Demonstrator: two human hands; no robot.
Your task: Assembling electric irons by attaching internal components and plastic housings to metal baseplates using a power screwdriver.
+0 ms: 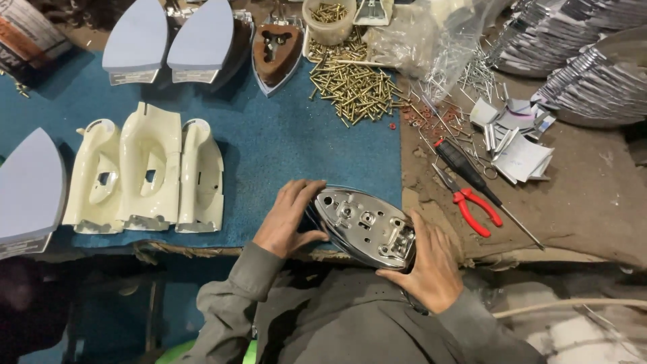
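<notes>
Two hands hold one shiny iron base at the near edge of the tabletop (593,195), and the rest of the bench is laid out in parts. At far left a grey soleplate (30,185) lies half out of view; beside it three cream shells (145,168) sit side by side on the blue mat (269,148). Behind them two more grey plates (172,40) rest flat, then a brown-topped iron body (276,50). The left hand (291,219) cups the pointed end of the base (364,226), fingers curled on its rim. The base lies tilted, its inner side up, showing holes and small fittings. The right hand (424,266) clasps the broad end, thumb on the edge. Both hands are closed on it, none free. Past the mat, a heap of brass screws (354,84) spreads below a cup (329,19) of the same. Further right lie red pliers (475,209) and a black screwdriver (472,178), near the right hand but apart from it. Stacked metal plates (593,74) fill the far right corner. I judge the base is being turned and checked or set for fitting; any fastening would call for one hand to let go and reach for screws or driver.
</notes>
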